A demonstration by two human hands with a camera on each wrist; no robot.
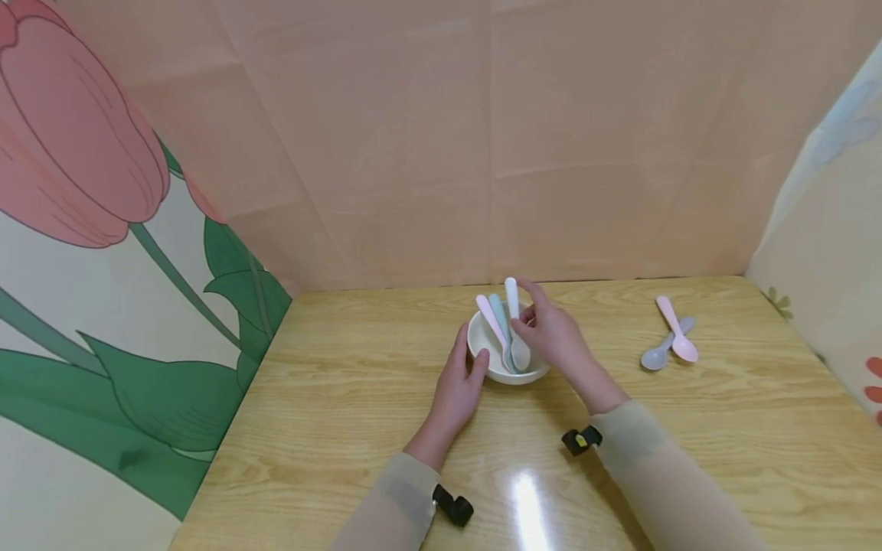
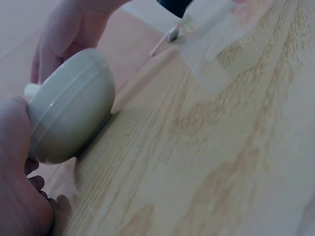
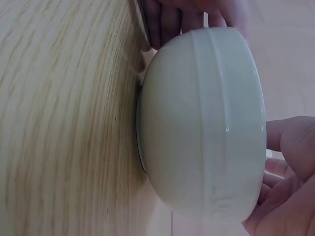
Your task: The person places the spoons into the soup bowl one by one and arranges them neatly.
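Note:
A white bowl (image 1: 513,379) stands on the table with three spoons leaning inside: a pale pink spoon (image 1: 486,310), a blue-green spoon (image 1: 497,306) and a white spoon (image 1: 511,295). My left hand (image 1: 458,390) grips the bowl's left side, thumb at the rim. Over the right side, my right hand (image 1: 560,337) pinches the white spoon's handle. In the left wrist view the bowl (image 2: 78,108) hides most of the spoons; the left hand (image 2: 17,172) lies against it. In the right wrist view, the bowl (image 3: 206,128) covers the spoons beside the right hand (image 3: 290,182).
To the right on the wooden table (image 1: 310,413), a pink spoon (image 1: 667,312) lies crossed over a grey spoon (image 1: 654,358). A plain peach backdrop (image 1: 386,153) rises behind the table, and a flower-printed sheet (image 1: 172,344) stands at the left.

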